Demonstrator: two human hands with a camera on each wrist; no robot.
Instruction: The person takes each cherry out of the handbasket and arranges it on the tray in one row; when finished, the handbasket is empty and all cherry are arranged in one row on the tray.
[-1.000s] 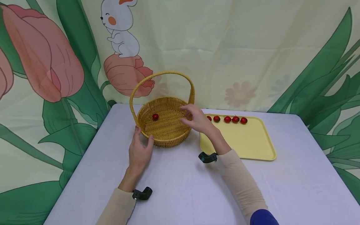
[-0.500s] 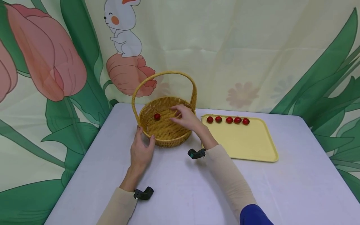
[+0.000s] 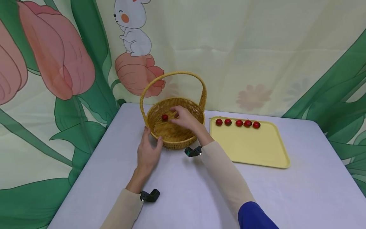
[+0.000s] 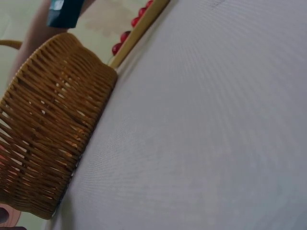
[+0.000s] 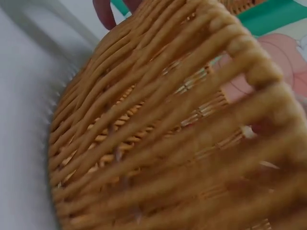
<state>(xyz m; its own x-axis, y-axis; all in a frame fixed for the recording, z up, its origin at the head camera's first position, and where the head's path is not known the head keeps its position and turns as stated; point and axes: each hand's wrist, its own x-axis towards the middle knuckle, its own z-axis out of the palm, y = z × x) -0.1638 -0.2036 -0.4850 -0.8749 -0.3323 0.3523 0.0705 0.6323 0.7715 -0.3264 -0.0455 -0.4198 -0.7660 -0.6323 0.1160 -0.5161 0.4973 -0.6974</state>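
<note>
A round wicker basket (image 3: 174, 144) with a tall arched handle stands at the back of the table, left of centre. Inside it, near the left wall, lies a dark red cherry (image 3: 165, 117). My left hand (image 3: 148, 154) rests against the front left of the basket, thumb and fingers spread along its outer wall. Over the basket's inside is my right hand (image 3: 184, 119), thumb and forefinger apart, just right of the cherry, with nothing visible between them. In the left wrist view the woven wall (image 4: 53, 120) hides most of the left hand.
A shallow yellow tray (image 3: 254, 146) sits to the right of the basket, with several cherries (image 3: 239, 123) in a row along its back edge. A white cloth (image 3: 183, 190) covers the table. Behind hangs a printed curtain (image 3: 223, 63).
My right hand has moved left, from the basket's right side toward the cherry inside. The left hand stays at the basket. The head view has shifted slightly right.
</note>
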